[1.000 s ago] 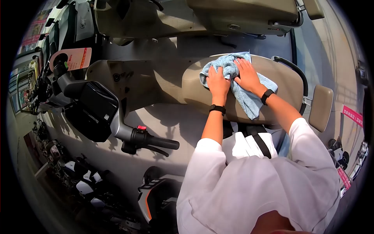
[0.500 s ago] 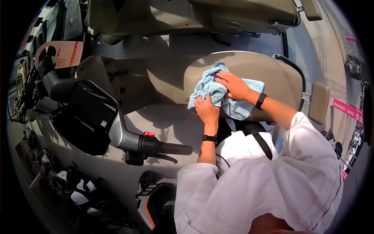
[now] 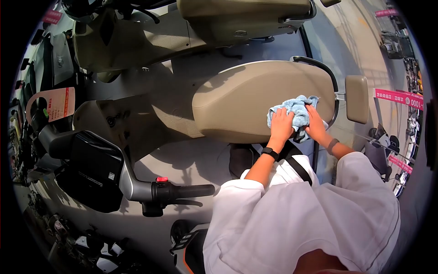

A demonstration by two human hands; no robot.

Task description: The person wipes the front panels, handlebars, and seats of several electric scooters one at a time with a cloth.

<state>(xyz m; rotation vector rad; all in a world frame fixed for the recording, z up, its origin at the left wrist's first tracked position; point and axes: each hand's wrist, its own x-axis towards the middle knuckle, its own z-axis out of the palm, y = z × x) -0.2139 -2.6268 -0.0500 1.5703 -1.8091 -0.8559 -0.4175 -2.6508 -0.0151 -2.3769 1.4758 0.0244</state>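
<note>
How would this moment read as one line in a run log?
left hand: on light-blue cloth | right hand: on same cloth | cloth: bunched, near edge of tan scooter seat

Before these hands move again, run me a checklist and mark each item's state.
1. Left hand on the cloth: ok.
2. Right hand on the cloth: ok.
3. Cloth spread flat: not ok; it is bunched up.
4. Cloth apart from the backrest: ok; there is a gap.
5. Seat clean under the cloth: cannot tell; that part is covered.
6. Left sleeve free of the grip: cannot tell; they meet in this view.
</note>
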